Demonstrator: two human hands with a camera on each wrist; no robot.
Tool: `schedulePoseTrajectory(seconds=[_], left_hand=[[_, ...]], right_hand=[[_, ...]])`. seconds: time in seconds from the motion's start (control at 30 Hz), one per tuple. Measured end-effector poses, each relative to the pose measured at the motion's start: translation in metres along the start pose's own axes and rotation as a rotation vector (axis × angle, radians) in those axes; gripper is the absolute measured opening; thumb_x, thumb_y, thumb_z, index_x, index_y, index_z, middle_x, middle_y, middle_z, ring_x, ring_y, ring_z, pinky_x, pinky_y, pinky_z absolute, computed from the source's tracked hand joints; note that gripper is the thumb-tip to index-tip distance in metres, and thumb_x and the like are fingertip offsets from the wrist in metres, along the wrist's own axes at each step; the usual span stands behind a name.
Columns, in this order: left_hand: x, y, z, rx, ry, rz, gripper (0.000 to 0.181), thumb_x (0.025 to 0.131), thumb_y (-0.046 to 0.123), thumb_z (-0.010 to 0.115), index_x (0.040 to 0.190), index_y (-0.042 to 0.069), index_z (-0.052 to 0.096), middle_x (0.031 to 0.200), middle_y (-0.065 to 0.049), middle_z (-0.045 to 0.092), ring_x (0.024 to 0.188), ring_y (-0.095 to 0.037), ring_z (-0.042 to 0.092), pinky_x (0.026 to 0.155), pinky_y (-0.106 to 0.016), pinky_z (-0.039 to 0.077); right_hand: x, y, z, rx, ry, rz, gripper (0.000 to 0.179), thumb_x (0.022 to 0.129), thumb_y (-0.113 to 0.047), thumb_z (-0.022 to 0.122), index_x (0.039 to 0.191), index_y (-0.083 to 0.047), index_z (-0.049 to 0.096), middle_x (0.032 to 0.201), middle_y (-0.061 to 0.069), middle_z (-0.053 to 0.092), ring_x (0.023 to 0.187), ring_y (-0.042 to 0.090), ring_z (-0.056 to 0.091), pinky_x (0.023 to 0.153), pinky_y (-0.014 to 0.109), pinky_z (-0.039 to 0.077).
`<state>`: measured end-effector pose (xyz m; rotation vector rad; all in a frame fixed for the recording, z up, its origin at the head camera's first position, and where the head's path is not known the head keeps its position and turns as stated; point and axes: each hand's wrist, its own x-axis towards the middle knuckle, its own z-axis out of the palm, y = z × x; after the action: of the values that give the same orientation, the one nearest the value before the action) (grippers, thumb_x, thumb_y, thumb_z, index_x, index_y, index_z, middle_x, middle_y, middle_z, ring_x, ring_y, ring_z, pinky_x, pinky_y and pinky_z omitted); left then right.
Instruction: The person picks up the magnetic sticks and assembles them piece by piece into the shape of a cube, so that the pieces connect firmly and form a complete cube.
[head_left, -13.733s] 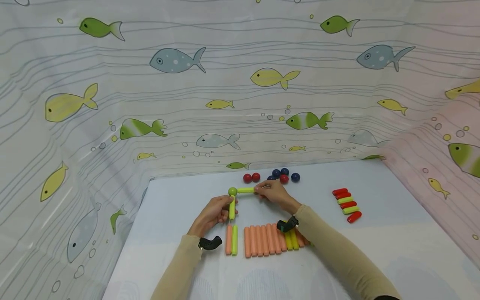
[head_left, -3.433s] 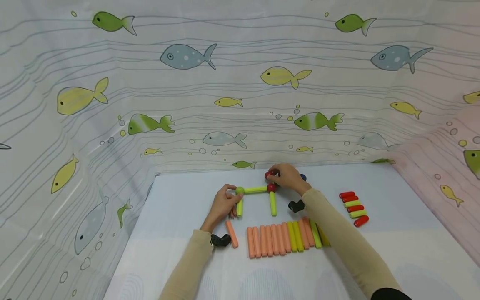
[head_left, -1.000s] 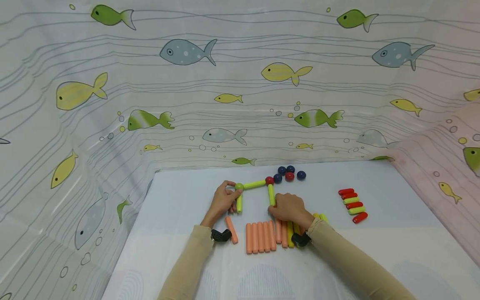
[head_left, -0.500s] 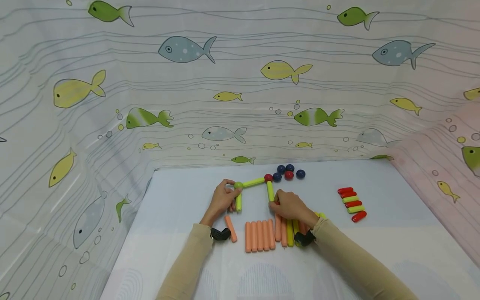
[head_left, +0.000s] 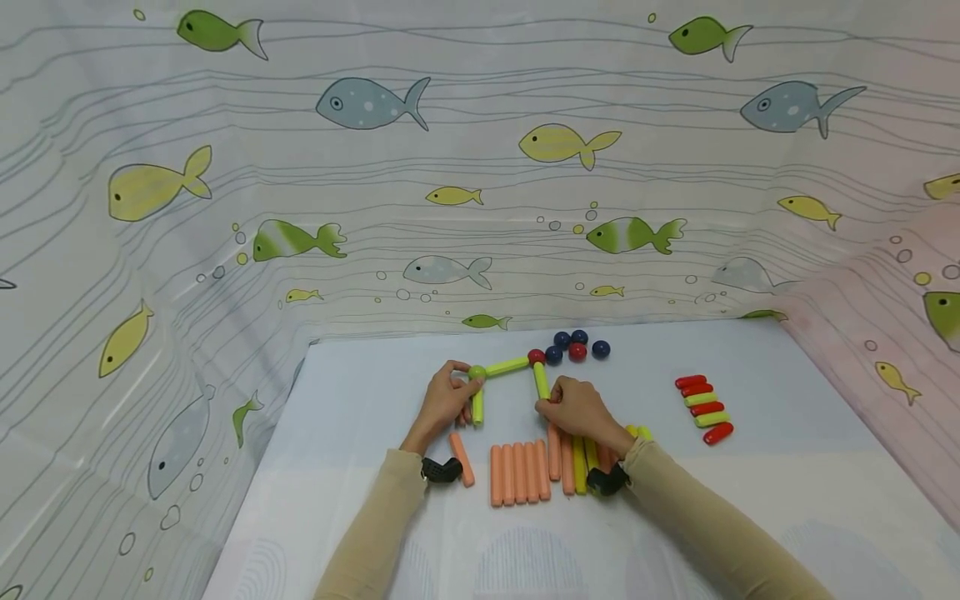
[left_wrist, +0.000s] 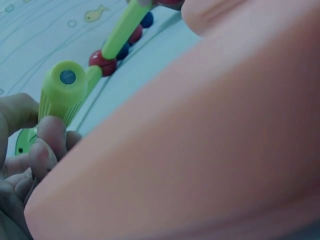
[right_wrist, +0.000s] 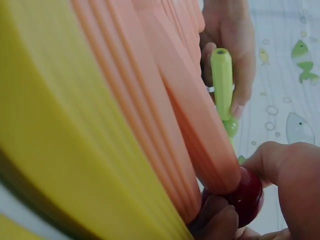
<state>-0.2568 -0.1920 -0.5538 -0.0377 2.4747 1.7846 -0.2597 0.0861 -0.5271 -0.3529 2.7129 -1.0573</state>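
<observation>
On the table a frame of lime magnetic rods is joined by balls. My left hand (head_left: 444,400) pinches its left side where a lime rod (left_wrist: 60,95) meets the green ball (head_left: 477,373). A top rod (head_left: 507,367) runs from there to a red corner ball (head_left: 536,357). From that corner a right-hand lime rod (head_left: 542,381) comes toward me. At its near end my right hand (head_left: 577,408) pinches another red ball (right_wrist: 250,195), hidden by the fingers in the head view. Whether that ball touches the rod is hidden.
Salmon rods (head_left: 520,473) lie in a row, with yellow rods (head_left: 580,467) partly under my right wrist. One salmon rod (head_left: 462,458) lies apart by my left wrist. Blue balls (head_left: 601,349) and a loose red ball (head_left: 577,352) sit behind. Short red and lime sticks (head_left: 705,408) lie right.
The right-hand lime rod and red corner ball have joined the frame. My right hand picked a red ball from the back and brought it nearer me, to that rod's end. Some salmon rods shifted.
</observation>
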Motion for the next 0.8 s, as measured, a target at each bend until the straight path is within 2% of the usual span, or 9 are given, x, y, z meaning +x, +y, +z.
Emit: schedulePoseTrajectory(seconds=[0.27,0.47,0.6,0.8], left_hand=[[0.001,0.0,0.0,0.007,0.005,-0.001,0.046,0.104,0.028,0.07,0.141,0.007,0.052,0.066,-0.006,0.064,0.04,-0.014,0.054,0.04,-0.029,0.047],[0.0,0.0,0.0,0.013,0.005,-0.006,0.046,0.104,0.029,0.07,0.141,0.008,0.052,0.066,-0.006,0.064,0.04,-0.014,0.054,0.04,-0.029,0.048],[0.0,0.0,0.0,0.011,0.008,-0.002,0.045,0.104,0.029,0.07,0.141,0.008,0.053,0.065,-0.007,0.064,0.04,-0.014,0.054,0.04,-0.03,0.048],[0.001,-0.001,0.0,0.007,0.003,-0.003,0.045,0.104,0.03,0.07,0.14,0.009,0.053,0.065,-0.007,0.064,0.04,-0.015,0.054,0.04,-0.03,0.048]], right_hand=[[0.007,0.004,0.004,0.024,0.044,0.049,0.028,0.091,-0.037,0.068,0.088,-0.009,0.063,0.071,0.003,0.06,0.06,0.016,0.054,0.052,0.025,0.037],[0.011,0.01,0.005,0.088,0.029,0.107,0.033,0.092,-0.04,0.069,0.095,-0.006,0.067,0.078,0.005,0.067,0.062,0.016,0.06,0.053,0.024,0.043],[0.012,0.008,0.004,0.121,0.012,0.14,0.041,0.091,-0.042,0.07,0.108,-0.004,0.066,0.09,0.009,0.073,0.068,0.018,0.064,0.057,0.025,0.048],[0.014,0.003,0.001,0.102,-0.019,0.192,0.06,0.093,-0.046,0.067,0.134,-0.003,0.063,0.113,0.014,0.074,0.09,0.022,0.065,0.074,0.029,0.05]])
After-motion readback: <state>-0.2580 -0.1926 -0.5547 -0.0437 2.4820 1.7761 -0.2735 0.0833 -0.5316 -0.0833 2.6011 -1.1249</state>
